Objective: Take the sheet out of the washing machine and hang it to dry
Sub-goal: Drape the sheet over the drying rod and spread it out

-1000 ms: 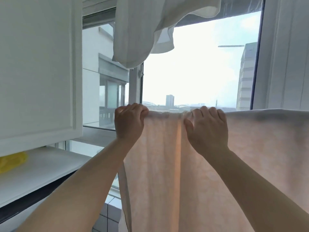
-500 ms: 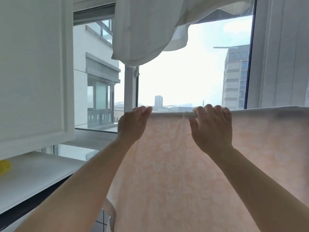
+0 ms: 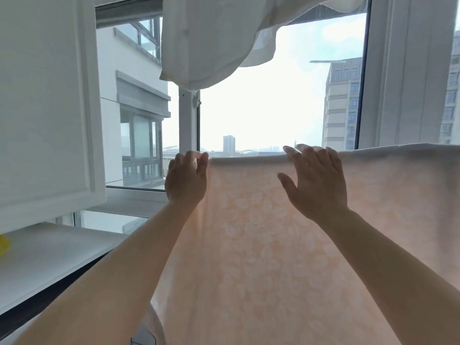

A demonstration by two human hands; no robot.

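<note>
White shelf (image 3: 62,255) lower left w/ yellow item (image 3: 3,245) at edge.

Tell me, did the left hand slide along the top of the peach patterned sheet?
Yes. The left hand slid left to the edge of the peach patterned sheet, toward the white window post.
</note>
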